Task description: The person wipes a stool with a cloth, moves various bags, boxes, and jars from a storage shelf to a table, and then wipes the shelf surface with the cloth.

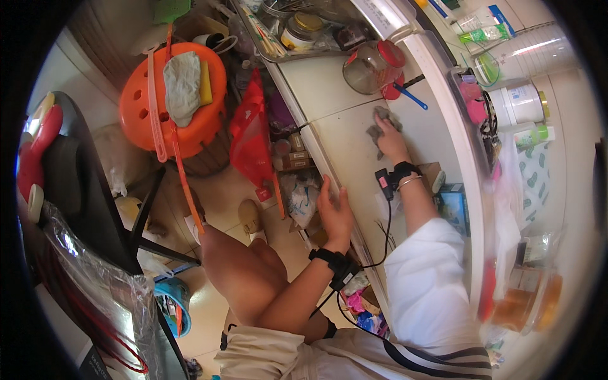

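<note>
A crumpled grey cloth [379, 130] lies on the pale shelf surface [339, 130], and my right hand [391, 140] presses down on it with the fingers closed around part of it. At the shelf's front edge, my left hand [334, 212] is held with fingers apart and nothing in it. Beyond the cloth stand a clear jar with a red lid [364, 69] and, beside it, a blue-handled brush or tool [410, 95] whose kind I cannot make out. Black bands with small devices and a cable sit on both my wrists.
A metal tray [278, 58] of jars and sticks stands at the far end. A blue box [451, 206] sits by my right forearm. Left of the shelf are a red plastic bag [249, 130] and an orange stool [136, 82] with a cloth. A black chair [85, 183] is at far left.
</note>
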`<state>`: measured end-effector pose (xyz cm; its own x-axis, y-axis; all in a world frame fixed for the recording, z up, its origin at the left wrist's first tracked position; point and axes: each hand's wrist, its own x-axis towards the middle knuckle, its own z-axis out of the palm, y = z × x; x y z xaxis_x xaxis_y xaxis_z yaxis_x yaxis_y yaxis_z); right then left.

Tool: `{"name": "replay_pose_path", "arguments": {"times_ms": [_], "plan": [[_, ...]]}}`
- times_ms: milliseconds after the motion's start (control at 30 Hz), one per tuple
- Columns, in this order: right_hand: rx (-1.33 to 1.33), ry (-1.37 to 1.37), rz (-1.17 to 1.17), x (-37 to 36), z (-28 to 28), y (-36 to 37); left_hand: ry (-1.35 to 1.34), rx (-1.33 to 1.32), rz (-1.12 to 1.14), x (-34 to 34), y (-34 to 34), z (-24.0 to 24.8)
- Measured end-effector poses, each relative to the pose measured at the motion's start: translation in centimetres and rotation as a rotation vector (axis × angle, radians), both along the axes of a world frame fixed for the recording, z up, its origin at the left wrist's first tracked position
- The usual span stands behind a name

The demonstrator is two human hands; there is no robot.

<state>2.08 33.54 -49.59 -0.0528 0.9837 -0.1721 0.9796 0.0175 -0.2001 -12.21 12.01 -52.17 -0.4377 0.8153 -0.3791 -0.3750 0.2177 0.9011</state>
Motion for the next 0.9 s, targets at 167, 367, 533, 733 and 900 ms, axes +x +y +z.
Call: {"name": "replay_pose_path", "arguments": {"times_ms": [167,367,533,733,900], "plan": [[0.105,0.104,0.168,-5.5,1.1,-3.7,-0.011,-0.04,-0.057,-0.1,-0.3,1.7],[0.175,0.225,0.456,-10.7,0.9,-7.1,-0.007,-0.088,-0.013,0.0,-0.2,1.0],[0.019,0.08,0.286,-9.7,2.0,-4.8,0.014,-0.049,0.02,-0.7,-0.6,-0.6],[0.061,0.04,0.017,-2.4,-0.2,0.4,-0.032,-0.078,0.006,-0.5,-0.3,0.9],[0.053,0.085,-0.058,0.8,0.6,2.5,-0.055,-0.072,-0.005,0.1,-0.3,1.3]]}}
